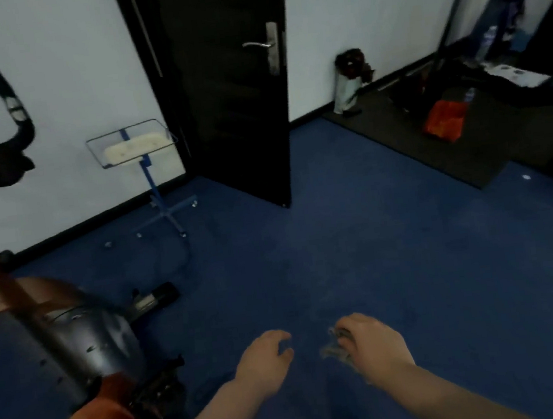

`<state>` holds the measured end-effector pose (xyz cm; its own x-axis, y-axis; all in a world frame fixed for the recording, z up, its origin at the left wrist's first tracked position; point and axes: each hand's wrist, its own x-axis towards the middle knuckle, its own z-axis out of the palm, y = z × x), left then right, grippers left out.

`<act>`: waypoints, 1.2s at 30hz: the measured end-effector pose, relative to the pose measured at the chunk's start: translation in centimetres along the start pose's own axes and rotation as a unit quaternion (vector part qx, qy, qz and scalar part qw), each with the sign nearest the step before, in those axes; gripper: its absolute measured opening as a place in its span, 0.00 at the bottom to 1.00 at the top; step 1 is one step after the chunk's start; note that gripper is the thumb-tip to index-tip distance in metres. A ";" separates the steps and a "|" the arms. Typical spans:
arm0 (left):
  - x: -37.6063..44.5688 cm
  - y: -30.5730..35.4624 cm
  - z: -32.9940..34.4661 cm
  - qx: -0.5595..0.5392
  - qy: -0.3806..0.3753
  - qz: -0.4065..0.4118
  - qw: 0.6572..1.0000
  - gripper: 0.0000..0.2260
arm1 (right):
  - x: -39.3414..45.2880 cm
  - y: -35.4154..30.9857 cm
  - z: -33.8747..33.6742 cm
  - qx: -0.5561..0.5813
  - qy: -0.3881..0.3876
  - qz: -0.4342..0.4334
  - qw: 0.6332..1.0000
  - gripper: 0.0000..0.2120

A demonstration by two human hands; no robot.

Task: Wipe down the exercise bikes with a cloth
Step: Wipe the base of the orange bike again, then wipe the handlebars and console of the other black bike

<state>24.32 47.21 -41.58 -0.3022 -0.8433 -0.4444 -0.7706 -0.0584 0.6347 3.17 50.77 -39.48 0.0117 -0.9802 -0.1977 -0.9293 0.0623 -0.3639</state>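
Right hand (373, 343): fingers curled round a small crumpled grey cloth (335, 347), which sticks out just left of the knuckles, above the blue carpet floor (376, 249).
Left hand (268, 358): fingers loosely curled, holding nothing, near the cloth but apart from it.
Silver-grey and orange exercise bike (87, 348): well left of both hands' fingers, touched by neither; black handlebars (5, 112) further up.
Black door (230, 87): ajar, far beyond the fingertips.
Blue wheeled stand with clear tray (133, 143): beside the door.

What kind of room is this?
Probably a small gym or therapy room: an exercise bike stands on blue carpet, near a wheeled stand and a dark door.
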 end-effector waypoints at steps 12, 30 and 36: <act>6.0 0.2 -4.2 -0.100 0.142 -0.157 0.972 0.17 | 17.5 -3.6 -2.5 -0.047 -0.096 -0.216 0.971 0.09; 15.5 -8.2 -22.8 -0.171 0.291 -0.230 0.913 0.19 | 38.5 -20.8 -0.5 -0.077 -0.130 -0.361 0.920 0.08; 16.6 -11.5 -27.8 -0.195 0.370 -0.304 0.856 0.17 | 45.0 -28.8 0.6 -0.069 -0.163 -0.462 0.869 0.07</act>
<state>43.74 19.03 -38.68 0.6376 -0.6925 -0.3374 -0.3700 -0.6595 0.6544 30.70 5.01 -38.43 0.8591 -0.4936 -0.1351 -0.5035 -0.7682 -0.3954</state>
